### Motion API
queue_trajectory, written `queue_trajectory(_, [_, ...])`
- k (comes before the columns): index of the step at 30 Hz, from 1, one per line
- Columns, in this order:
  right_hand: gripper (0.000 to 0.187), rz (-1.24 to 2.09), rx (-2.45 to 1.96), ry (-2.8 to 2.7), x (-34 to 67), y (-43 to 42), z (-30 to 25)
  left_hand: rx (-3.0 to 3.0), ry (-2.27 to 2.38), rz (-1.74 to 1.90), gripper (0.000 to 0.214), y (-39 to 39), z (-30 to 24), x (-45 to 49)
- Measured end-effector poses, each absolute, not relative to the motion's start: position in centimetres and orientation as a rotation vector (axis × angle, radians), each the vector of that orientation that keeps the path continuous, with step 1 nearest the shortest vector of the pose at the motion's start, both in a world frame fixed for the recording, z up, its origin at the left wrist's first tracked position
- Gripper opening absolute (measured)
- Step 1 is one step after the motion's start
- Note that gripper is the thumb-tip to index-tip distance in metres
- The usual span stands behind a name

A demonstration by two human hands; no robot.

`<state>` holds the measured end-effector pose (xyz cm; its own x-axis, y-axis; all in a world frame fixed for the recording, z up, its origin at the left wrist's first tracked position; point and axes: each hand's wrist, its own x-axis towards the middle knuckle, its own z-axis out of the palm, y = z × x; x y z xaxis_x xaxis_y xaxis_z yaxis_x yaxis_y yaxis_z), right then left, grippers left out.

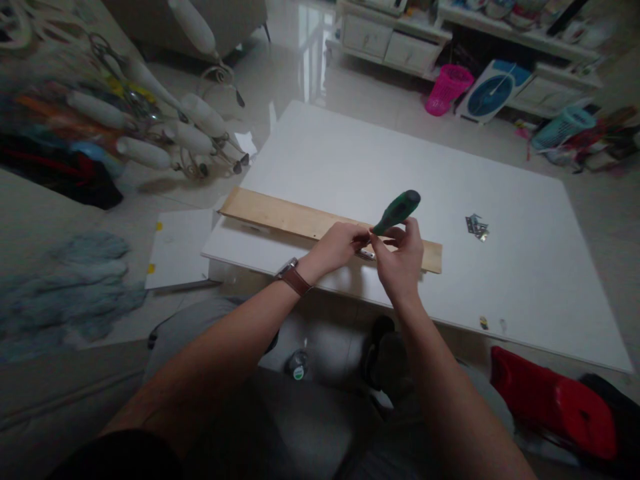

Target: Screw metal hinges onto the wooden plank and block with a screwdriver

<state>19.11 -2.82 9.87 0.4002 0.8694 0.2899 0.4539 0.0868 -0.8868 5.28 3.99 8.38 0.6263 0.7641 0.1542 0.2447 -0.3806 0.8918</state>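
A long wooden board (280, 213) lies across the near part of a large white panel (350, 150). My right hand (403, 260) is closed around the lower end of a green-handled screwdriver (397, 212), whose handle leans up to the right. Right beside it, my left hand (337, 248), with a watch on the wrist, pinches close to the screwdriver's shaft; what lies between those fingertips is hidden. Under the hands, a small metal piece (367, 254) shows at the board's near edge. Several metal brackets (477, 227) rest on the panel to the right.
Two small items, one a yellow and black piece (483, 323), lie near the panel's front edge. A red stool (555, 400) stands at lower right, and a bottle (298, 365) is on the floor. White padded metal legs (190, 137) stick out at left.
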Motion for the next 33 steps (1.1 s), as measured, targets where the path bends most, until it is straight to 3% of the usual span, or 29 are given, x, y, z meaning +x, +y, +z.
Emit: queue_trajectory(33, [0.034,0.392,-1.574,-1.196,18.64,-2.82,10.28,1.963,0.853,0.74,0.022,3.98,8.27,5.25])
